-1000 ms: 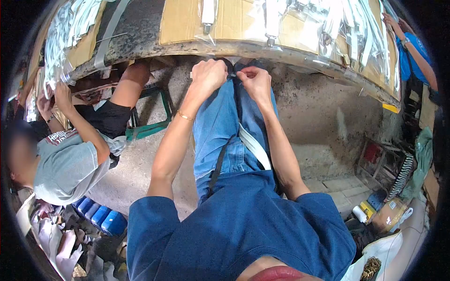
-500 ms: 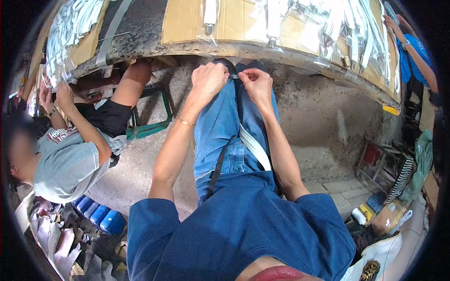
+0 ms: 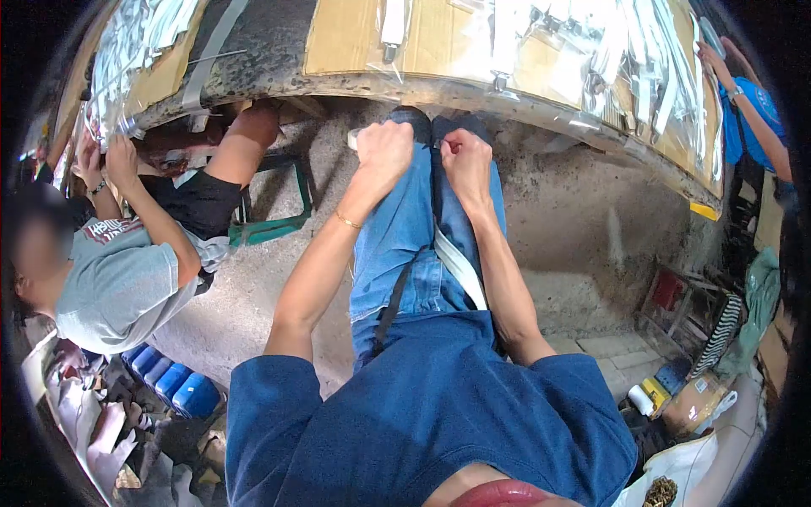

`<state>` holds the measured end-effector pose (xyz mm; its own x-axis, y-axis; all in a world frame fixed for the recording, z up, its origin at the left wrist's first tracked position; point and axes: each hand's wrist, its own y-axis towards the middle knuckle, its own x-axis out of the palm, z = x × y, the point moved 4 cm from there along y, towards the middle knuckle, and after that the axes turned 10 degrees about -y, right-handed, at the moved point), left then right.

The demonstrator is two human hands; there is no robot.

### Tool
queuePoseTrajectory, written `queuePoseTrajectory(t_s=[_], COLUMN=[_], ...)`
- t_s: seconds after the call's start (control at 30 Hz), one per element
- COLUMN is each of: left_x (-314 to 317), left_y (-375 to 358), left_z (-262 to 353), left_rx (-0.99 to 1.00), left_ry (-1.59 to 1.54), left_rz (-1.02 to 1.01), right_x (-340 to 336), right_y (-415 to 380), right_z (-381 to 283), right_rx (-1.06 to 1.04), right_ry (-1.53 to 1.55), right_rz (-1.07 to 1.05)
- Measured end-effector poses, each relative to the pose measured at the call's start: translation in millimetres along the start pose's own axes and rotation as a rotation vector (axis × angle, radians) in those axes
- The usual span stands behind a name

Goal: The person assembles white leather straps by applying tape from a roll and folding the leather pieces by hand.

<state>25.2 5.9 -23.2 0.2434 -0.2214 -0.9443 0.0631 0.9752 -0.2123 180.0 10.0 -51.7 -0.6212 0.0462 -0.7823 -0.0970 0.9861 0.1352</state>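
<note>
Over my knees, my left hand [image 3: 386, 152] is a closed fist, back upward. A short piece of white strap [image 3: 352, 139] pokes out at its outer side. Beside it, my right hand [image 3: 467, 165] is closed, thumb and forefinger pinched together; what they hold is hidden. A long white strap [image 3: 459, 269] lies over my jeans [image 3: 384, 224], from the shirt hem up between my thighs. I cannot see whether it joins the piece at my left hand. A dark strap [image 3: 393, 300] also lies across my lap.
Ahead stands a worktable [image 3: 253, 76] with cardboard [image 3: 351, 42] and white straps in clear plastic. A seated person [image 3: 127, 262] works at left; another person's arm [image 3: 756, 127] shows at right. Blue containers [image 3: 196, 395], scraps [image 3: 110, 431] and a cardboard box [image 3: 693, 401] are on the floor.
The small piece that showed between my fingertips is out of sight. My left hand has turned into a tighter fist, and white strap now shows at its outer side.
</note>
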Motion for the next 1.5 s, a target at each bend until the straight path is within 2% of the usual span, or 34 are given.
queuePoseTrajectory(t_s=[0.07,0.13,0.17,0.2,0.27,0.33,0.4,0.47,0.57,0.67,0.73,0.77,0.93,1.0,1.07,1.13,1.2,1.27,1.3,1.33,1.4,1.5], left_x=[-7.2,-20.3,-33.8,-41.5,-51.8,-72.5,-84.5,-99.6,-121.4,-138.1,-156.8,-175.1,-216.8,-222.5,-229.3,-233.6,-224.5,-217.1,-212.5,-208.1,-202.1,-196.0], left_y=[-7.0,-16.6,-24.4,-29.9,-37.2,-45.9,-50.8,-55.8,-64.8,-63.7,-61.1,-61.9,-24.9,2.2,19.6,35.2,55.3,76.7,90.9,98.5,114.1,123.2], left_z=[-11.1,-20.4,-23.4,-29.3,-38.9,-34.7,-26.1,-15.4,-9.6,-16.6,-18.9,-15.4,-39.1,-57.5,-71.6,-83.5,-97.5,-104.6,-108.1,-109.6,-109.3,-104.1], left_rx=[-0.103,-0.175,-0.208,-0.237,-0.216,-0.165,-0.151,-0.143,-0.147,-0.138,-0.179,-0.27,-0.243,-0.291,-0.285,-0.379,-0.387,-0.263,-0.29,-0.29,-0.157,-0.199], left_ry=[-0.114,-0.159,-0.289,-0.418,-0.479,-0.75,-0.777,-0.81,-0.78,-0.756,-0.612,-0.506,-0.227,-0.137,-0.063,0.012,0.029,0.15,0.164,0.162,0.267,0.248], left_rz=[0.029,-0.022,-0.025,-0.032,-0.035,0.029,0.049,0.089,0.159,0.266,0.355,0.401,0.591,0.46,0.463,0.347,0.321,0.293,0.223,0.23,0.309,0.192], right_x=[-4.8,-6.3,-8.0,-15.5,-34.2,-52.8,-57.5,-62.5,-61.2,-65.5,-67.8,-70.7,-62.3,-46.4,-31.4,-17.5,-3.7,13.8,18.8,14.6,14.3,-6.4], right_y=[1.7,1.6,-1.0,-3.8,-10.2,-10.0,-3.1,8.3,19.2,33.0,47.1,54.8,104.2,124.0,138.0,155.6,164.6,173.9,173.7,172.7,174.6,166.8], right_z=[-0.6,6.2,9.4,9.8,-1.8,-32.2,-63.1,-90.6,-113.2,-133.7,-150.2,-159.8,-199.9,-206.4,-208.5,-203.5,-201.4,-203.6,-202.5,-205.0,-209.8,-213.9], right_rx=[0.005,0.209,0.302,0.295,0.287,0.202,0.151,0.085,0.04,-0.079,-0.141,-0.18,-0.24,-0.208,-0.187,-0.108,-0.102,-0.258,-0.231,-0.237,-0.22,-0.195], right_ry=[0.006,0.338,0.521,0.524,0.899,0.973,1.002,0.858,0.929,0.791,0.734,0.724,0.64,0.523,0.538,0.533,0.51,0.154,0.151,0.15,0.068,-0.001], right_rz=[-0.003,-0.168,-0.327,-0.325,-0.324,-0.335,-0.255,-0.172,-0.158,-0.111,-0.008,0.044,0.131,0.226,0.227,0.28,0.263,0.394,0.306,0.31,0.16,0.083])
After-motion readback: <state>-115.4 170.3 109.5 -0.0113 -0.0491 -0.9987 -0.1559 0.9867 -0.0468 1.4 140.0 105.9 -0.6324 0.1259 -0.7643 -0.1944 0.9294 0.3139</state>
